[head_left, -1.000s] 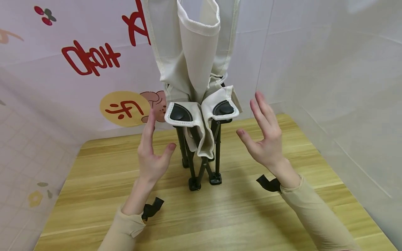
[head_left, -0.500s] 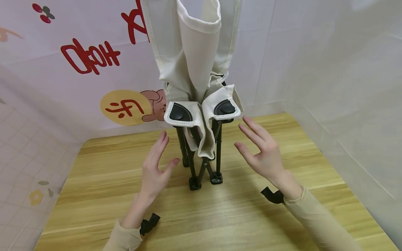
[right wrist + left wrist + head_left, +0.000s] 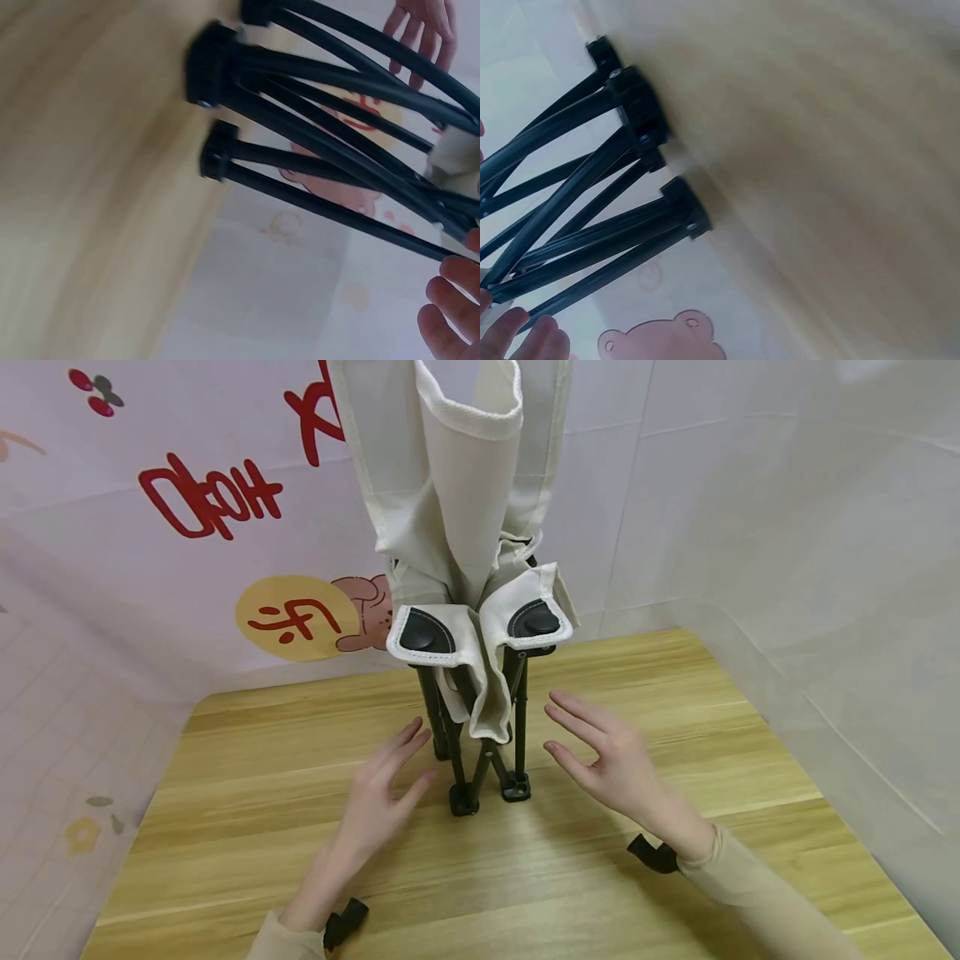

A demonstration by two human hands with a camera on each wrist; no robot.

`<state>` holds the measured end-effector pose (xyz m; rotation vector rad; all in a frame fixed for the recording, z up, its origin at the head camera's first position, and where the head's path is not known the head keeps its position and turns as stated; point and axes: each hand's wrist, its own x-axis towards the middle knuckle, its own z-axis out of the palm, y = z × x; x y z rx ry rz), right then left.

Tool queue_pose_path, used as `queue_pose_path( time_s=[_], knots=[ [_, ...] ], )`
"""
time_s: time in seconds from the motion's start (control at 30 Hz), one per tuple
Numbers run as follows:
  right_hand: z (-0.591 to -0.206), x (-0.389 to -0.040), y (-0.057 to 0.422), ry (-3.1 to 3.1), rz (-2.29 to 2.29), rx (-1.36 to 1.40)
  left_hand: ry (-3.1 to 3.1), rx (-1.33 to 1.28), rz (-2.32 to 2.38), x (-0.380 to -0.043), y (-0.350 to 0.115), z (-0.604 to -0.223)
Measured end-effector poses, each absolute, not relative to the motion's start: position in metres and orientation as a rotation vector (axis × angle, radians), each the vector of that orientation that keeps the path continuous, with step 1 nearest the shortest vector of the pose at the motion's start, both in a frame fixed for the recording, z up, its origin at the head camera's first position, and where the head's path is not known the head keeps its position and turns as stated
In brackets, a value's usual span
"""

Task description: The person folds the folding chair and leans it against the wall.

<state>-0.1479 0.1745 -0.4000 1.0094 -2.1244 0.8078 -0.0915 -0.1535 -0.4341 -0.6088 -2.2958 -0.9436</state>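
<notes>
A folded camp chair of cream fabric [image 3: 472, 493] and black tube legs [image 3: 520, 718] stands upright on the wooden table. Black corner patches [image 3: 427, 633] mark the front of its seat, which is creased inward between them. On the chair's left side, my left hand [image 3: 378, 802] is held out with relaxed fingers, their tips close to a rear leg; whether they touch I cannot tell. My right hand [image 3: 611, 760] hovers to the right of the legs, fingers extended and apart from them. Neither hand holds anything. The right wrist view shows the crossed legs [image 3: 322, 142] between both hands.
Behind the chair hangs a white sheet [image 3: 652, 485] with red lettering and a yellow spot [image 3: 296, 618]. Pale sheets also flank the table [image 3: 247, 793] on left and right. A black strap piece [image 3: 652, 854] sticks out at each wrist.
Both hands have come down from beside the seat to the height of the legs, moving inward toward the chair. The chair has stayed where it was.
</notes>
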Motion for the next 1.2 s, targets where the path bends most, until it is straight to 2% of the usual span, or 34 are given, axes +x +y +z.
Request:
queue_pose_path(
  time_s=[0.43, 1.2],
  knots=[
    [-0.428, -0.136, 0.176, -2.270, 0.532, 1.243, -2.576, -0.659, -0.733, -0.075, -0.154, -0.444],
    [-0.439, -0.130, 0.161, -2.515, 0.365, 1.420, -2.864, -0.865, -0.556, -0.077, -0.144, -0.441]
  ],
)
